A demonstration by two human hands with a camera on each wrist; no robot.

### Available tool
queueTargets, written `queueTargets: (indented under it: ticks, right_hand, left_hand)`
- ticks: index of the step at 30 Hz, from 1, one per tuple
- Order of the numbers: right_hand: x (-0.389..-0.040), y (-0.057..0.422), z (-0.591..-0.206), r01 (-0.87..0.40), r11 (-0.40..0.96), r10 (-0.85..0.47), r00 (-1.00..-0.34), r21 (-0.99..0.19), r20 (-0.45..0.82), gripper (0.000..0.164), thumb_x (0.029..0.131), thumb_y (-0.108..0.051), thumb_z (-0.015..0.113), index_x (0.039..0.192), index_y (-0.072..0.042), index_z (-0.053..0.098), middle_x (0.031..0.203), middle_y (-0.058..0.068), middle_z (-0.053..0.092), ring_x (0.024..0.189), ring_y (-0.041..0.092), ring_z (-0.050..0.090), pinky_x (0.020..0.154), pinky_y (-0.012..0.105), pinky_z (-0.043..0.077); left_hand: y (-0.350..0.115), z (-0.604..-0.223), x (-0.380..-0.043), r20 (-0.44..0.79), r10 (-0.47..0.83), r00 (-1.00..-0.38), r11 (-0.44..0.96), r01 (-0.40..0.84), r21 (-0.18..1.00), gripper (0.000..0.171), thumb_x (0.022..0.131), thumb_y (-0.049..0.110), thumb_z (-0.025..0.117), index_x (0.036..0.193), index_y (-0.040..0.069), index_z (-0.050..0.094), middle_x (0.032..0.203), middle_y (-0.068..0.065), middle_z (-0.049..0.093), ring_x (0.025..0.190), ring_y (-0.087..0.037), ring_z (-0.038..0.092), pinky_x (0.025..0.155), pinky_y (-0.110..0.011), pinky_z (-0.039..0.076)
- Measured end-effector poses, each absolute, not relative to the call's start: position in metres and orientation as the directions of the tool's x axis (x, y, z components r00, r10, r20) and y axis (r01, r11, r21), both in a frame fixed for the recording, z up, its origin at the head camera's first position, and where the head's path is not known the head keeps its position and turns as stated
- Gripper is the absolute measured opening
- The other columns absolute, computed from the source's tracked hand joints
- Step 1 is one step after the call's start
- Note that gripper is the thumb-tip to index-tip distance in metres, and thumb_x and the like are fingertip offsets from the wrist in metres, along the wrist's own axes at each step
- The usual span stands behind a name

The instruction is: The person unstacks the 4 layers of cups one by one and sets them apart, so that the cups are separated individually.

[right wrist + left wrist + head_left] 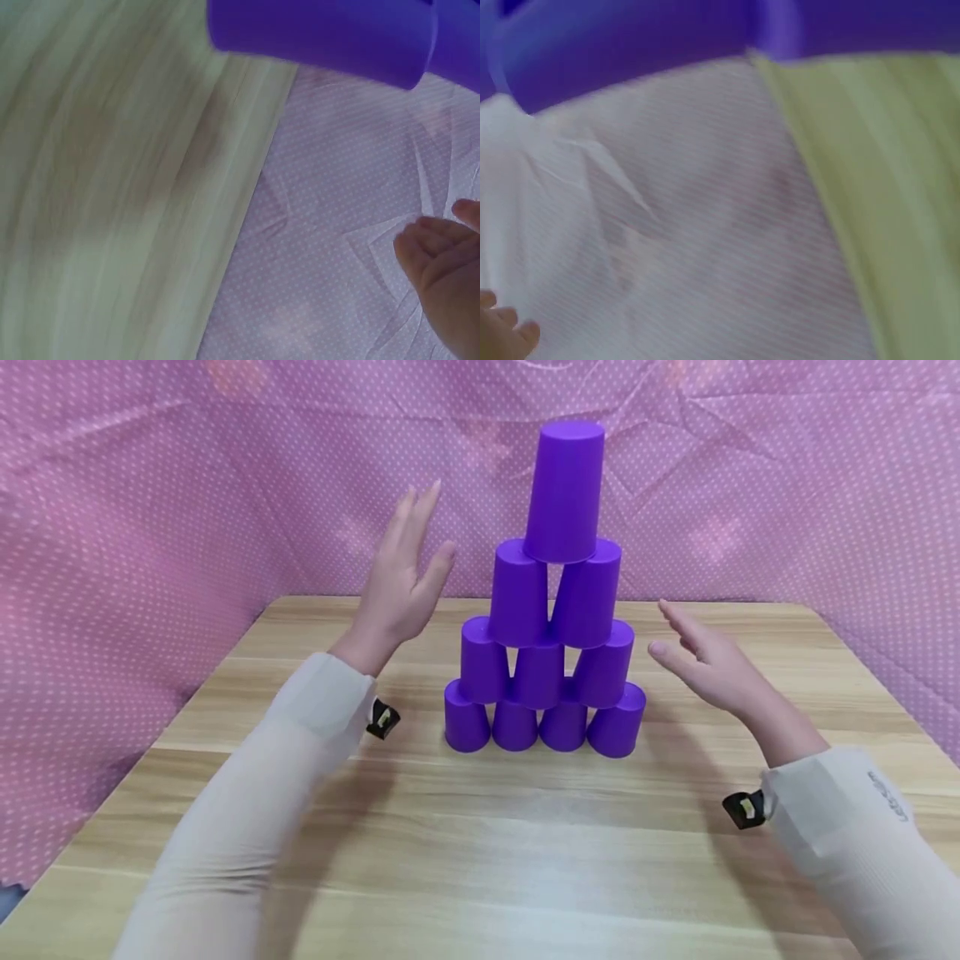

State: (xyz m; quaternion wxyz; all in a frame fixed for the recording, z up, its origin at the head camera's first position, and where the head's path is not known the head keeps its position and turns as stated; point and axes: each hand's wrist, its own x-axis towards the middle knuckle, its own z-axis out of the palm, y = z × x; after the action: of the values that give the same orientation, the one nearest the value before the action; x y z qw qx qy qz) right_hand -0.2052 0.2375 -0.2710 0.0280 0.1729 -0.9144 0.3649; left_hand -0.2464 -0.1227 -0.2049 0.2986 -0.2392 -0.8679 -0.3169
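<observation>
A pyramid of upside-down purple cups stands on the table, four tiers high, narrowing to one top cup (566, 493). Two cups sit under it, the left one (519, 597) and the right one (588, 597) leaning slightly apart at their tops. To the left of the pyramid my left hand (401, 572) is raised, fingers extended and thumb apart, touching nothing. My right hand (708, 664) hovers to the right, lower down, fingers reaching toward the cups with a gap between. The right wrist view shows a purple cup (322, 34) along its top edge.
The wooden table (525, 860) extends in front of the pyramid and to both sides. A pink dotted cloth (337, 468) hangs behind and beside it. Small black devices sit at the left cuff (382, 718) and the right cuff (744, 810).
</observation>
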Motion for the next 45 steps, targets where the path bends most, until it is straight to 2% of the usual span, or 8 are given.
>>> queueTargets:
  ticks: [3,5,8,12,17,25,33,45]
  right_hand:
    - [-0.201,0.235,-0.271,-0.322,0.587,-0.337,-0.932,-0.743,0.137,0.067,0.094,-0.029,0.052,0.148,-0.011,0.016,0.148,0.023,0.025,0.133,0.044,0.027,0.109,0.054,0.025]
    - [-0.199,0.234,-0.272,-0.323,0.543,-0.368,-0.921,-0.775,0.126,0.067,0.093,-0.024,0.054,0.148,-0.009,0.019,0.146,0.024,0.029,0.131,0.044,0.031,0.108,0.051,0.028]
    - [-0.197,0.234,-0.275,-0.326,0.489,-0.414,-0.903,-0.809,0.114,0.065,0.092,-0.017,0.056,0.146,-0.005,0.022,0.143,0.025,0.034,0.129,0.042,0.035,0.106,0.031,0.037]
    - [-0.196,0.233,-0.28,-0.307,0.438,-0.458,-0.885,-0.845,0.084,0.066,0.091,-0.012,0.058,0.146,-0.004,0.023,0.142,0.024,0.037,0.128,0.041,0.037,0.091,0.009,0.041]
    - [-0.198,0.23,-0.289,-0.279,0.404,-0.505,-0.862,-0.871,0.042,0.072,0.087,-0.01,0.063,0.146,-0.002,0.022,0.142,0.024,0.037,0.129,0.039,0.036,0.093,0.013,0.043]
    - [-0.204,0.228,-0.3,-0.259,0.369,-0.562,-0.827,-0.893,0.008,0.075,0.083,-0.007,0.067,0.143,0.005,0.023,0.143,0.024,0.034,0.132,0.035,0.033,0.104,0.02,0.037]
    - [-0.207,0.225,-0.307,-0.214,0.382,-0.557,-0.829,-0.899,-0.039,0.073,0.081,-0.007,0.07,0.139,0.008,0.029,0.134,0.025,0.045,0.109,0.001,0.053,0.091,0.017,0.046]
    - [-0.211,0.22,-0.31,-0.198,0.452,-0.515,-0.854,-0.87,-0.073,0.062,0.08,-0.013,0.071,0.133,0.004,0.042,0.114,0.02,0.06,0.096,0.012,0.061,0.083,0.026,0.052]
  left_hand:
    - [-0.111,-0.185,-0.24,0.718,0.221,-0.661,0.563,0.687,0.459,0.055,0.093,0.033,0.045,0.143,0.015,0.031,0.147,-0.004,0.035,0.133,-0.005,0.03,0.11,-0.024,0.025]
    - [-0.103,-0.172,-0.234,0.7,0.208,-0.683,0.467,0.699,0.542,0.054,0.092,0.031,0.049,0.141,0.016,0.034,0.143,-0.003,0.041,0.128,-0.005,0.039,0.105,-0.02,0.032]
    - [-0.091,-0.155,-0.226,0.641,0.217,-0.737,0.298,0.675,0.675,0.056,0.089,0.025,0.056,0.14,0.017,0.034,0.139,-0.006,0.044,0.123,-0.01,0.046,0.102,-0.02,0.038]
    - [-0.077,-0.134,-0.219,0.568,0.295,-0.768,0.183,0.629,0.756,0.064,0.086,0.019,0.062,0.142,0.018,0.032,0.141,-0.005,0.04,0.124,-0.016,0.046,0.102,-0.022,0.039]
    - [-0.062,-0.12,-0.211,0.506,0.374,-0.778,0.195,0.599,0.777,0.071,0.084,0.021,0.066,0.143,0.022,0.028,0.141,-0.003,0.038,0.125,-0.016,0.044,0.102,-0.02,0.039]
    - [-0.045,-0.109,-0.214,0.437,0.374,-0.818,0.155,0.52,0.84,0.071,0.083,0.021,0.067,0.143,0.023,0.029,0.134,0.0,0.044,0.119,-0.012,0.05,0.096,-0.019,0.043]
    - [-0.036,-0.111,-0.217,0.391,0.344,-0.854,0.189,0.47,0.862,0.071,0.081,0.025,0.069,0.142,0.022,0.031,0.136,0.002,0.044,0.119,-0.01,0.049,0.093,-0.027,0.047]
    - [-0.032,-0.113,-0.222,0.419,0.292,-0.859,0.24,0.49,0.838,0.073,0.079,0.025,0.072,0.141,0.019,0.033,0.132,-0.001,0.049,0.114,-0.013,0.052,0.089,-0.024,0.048]
